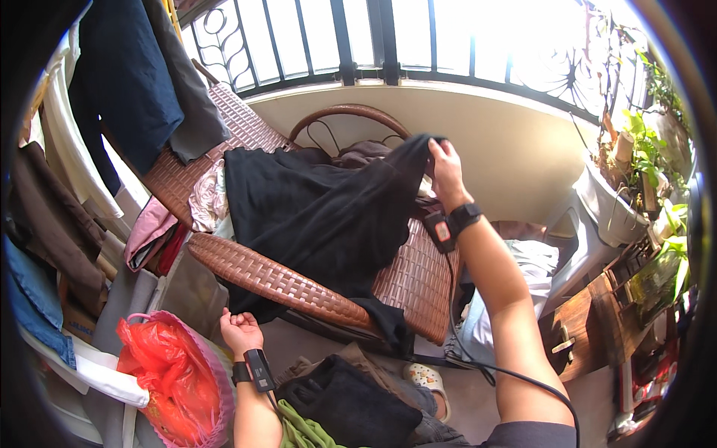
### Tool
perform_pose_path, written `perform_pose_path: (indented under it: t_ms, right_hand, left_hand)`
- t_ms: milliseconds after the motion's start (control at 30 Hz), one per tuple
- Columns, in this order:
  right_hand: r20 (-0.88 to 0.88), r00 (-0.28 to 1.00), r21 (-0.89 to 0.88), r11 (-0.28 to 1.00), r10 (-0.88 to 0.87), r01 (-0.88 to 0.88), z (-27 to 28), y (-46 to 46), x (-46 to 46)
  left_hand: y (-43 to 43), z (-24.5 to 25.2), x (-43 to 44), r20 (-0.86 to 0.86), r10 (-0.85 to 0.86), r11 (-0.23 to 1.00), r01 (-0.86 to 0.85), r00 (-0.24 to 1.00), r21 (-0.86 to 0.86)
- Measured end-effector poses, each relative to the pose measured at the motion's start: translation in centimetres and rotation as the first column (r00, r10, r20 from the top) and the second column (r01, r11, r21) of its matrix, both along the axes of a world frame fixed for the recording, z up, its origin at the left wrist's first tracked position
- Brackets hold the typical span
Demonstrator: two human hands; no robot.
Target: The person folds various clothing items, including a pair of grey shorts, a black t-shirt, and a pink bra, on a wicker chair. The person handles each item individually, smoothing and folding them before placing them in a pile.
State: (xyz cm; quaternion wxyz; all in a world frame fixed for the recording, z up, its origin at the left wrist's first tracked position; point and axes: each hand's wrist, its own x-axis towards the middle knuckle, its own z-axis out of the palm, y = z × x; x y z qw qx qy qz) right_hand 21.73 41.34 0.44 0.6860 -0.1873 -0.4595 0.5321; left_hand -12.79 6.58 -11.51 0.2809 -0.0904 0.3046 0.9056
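Observation:
A black cloth garment (319, 207) lies spread over a brown woven wicker chair (274, 274), partly over its armrest. At the chair's far right side, my right hand (446, 168) pinches the garment's upper corner and holds it raised. Near the armrest's lower left, my left hand (242, 330) has its fingers curled beside the garment's lower edge; whether it grips any cloth cannot be told. Both wrists wear black straps with small devices. Folded dark clothes (347, 397) rest on my lap, with a green cloth (305, 428) beside them.
A pink basket (221, 381) with a red plastic bag (171, 375) stands at lower left. Clothes hang at left, including dark blue trousers (123, 84). Light folded clothes (532, 263) lie right of the chair, near a potted plant (610, 207) and wooden furniture (588, 325). A cable runs along my right arm.

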Motion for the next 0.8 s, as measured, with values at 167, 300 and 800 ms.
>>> perform_pose_path:
  t_ms: [167,300,800]
  right_hand:
    - [0.06,0.998,0.238,0.971,0.005,-0.019,4.0,2.7,2.1]
    - [-0.043,0.988,-0.171,0.974,0.146,-0.151,-2.8,3.2,3.4]
    - [-0.155,0.942,-0.024,0.955,-0.297,0.297,-0.1,2.1,-5.0]
  left_hand:
    - [0.0,0.0,-0.1,0.01,0.001,1.0,-0.001,1.0,0.015]
    - [0.0,0.0,0.1,0.01,-0.006,1.0,0.006,1.0,0.018]
    - [0.2,3.3,2.4,-0.12,-0.196,0.924,0.224,0.973,0.31]
